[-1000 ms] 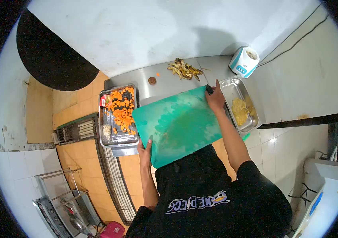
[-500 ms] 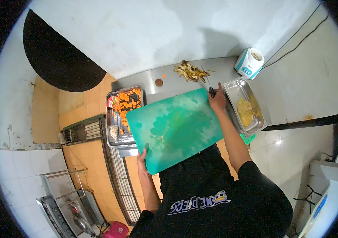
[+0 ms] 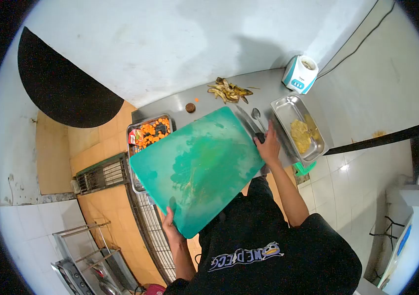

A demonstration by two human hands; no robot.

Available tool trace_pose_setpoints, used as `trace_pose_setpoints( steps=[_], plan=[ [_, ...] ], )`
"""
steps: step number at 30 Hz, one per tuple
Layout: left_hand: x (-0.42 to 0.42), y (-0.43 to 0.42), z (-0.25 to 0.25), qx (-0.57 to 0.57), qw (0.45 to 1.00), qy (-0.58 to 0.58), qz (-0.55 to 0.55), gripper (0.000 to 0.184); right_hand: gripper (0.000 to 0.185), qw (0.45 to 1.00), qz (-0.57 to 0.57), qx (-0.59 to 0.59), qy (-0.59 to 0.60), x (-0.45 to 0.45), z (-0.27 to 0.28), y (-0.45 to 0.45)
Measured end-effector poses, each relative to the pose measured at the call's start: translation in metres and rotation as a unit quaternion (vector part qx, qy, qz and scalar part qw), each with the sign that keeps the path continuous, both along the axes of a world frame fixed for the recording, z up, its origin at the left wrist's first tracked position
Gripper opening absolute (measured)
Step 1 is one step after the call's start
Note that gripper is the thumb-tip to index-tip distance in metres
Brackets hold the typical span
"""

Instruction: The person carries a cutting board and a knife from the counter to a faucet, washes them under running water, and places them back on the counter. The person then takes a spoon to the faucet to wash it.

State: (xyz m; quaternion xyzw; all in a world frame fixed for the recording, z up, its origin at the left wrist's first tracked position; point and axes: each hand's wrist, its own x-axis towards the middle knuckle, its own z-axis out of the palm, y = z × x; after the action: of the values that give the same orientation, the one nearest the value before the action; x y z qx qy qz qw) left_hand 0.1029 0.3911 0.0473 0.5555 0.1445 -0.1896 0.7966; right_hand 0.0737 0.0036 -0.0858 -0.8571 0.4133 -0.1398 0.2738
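Observation:
A green cutting board, wet and smeared, hangs tilted over the counter's front edge. My left hand grips its lower left corner, thumb on top and the other fingers hidden underneath. At the board's right edge, my right hand is closed around the black handle of a knife, its index finger stretched forward. The blade points away beside the board. Just beyond that hand, a metal spoon lies on the counter. Whether the right hand also touches the board is unclear.
On the steel counter lie banana peels and a small brown round object. A tray of orange carrot pieces is partly under the board. Right stand a steel pan with yellow mash and a white-blue appliance.
The board has swung left and nearer my body, tilting more and covering more of the carrot tray. My right hand and the knife have shifted down, and the spoon shows clearly now.

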Motion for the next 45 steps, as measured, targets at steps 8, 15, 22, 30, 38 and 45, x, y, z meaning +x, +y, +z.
trace_pose_setpoints(
  steps=[8,15,22,30,38,45],
  plan=[
    [0.001,0.045,0.011,-0.001,0.999,-0.004,0.052,0.053,0.091,0.999,0.005,-0.036,0.040,-0.016,-0.004,0.026],
    [-0.007,0.043,0.026,-0.046,0.995,-0.049,0.071,0.050,0.085,0.991,0.020,-0.132,0.012,-0.017,0.007,0.030],
    [0.006,0.045,0.026,-0.094,0.993,-0.073,0.022,0.053,0.076,0.977,0.107,-0.078,-0.165,0.011,0.034,0.070],
    [-0.004,0.095,0.017,-0.074,0.996,0.005,-0.052,0.060,0.056,0.951,0.078,0.218,-0.204,-0.024,-0.002,0.041],
    [-0.003,0.162,-0.021,-0.023,0.993,0.048,-0.106,0.070,0.055,0.933,0.035,0.291,-0.209,-0.106,-0.014,0.117],
    [0.019,0.200,-0.004,0.017,0.986,-0.006,-0.167,0.065,0.060,0.888,-0.030,0.339,-0.308,-0.148,0.013,0.212]
  ],
)
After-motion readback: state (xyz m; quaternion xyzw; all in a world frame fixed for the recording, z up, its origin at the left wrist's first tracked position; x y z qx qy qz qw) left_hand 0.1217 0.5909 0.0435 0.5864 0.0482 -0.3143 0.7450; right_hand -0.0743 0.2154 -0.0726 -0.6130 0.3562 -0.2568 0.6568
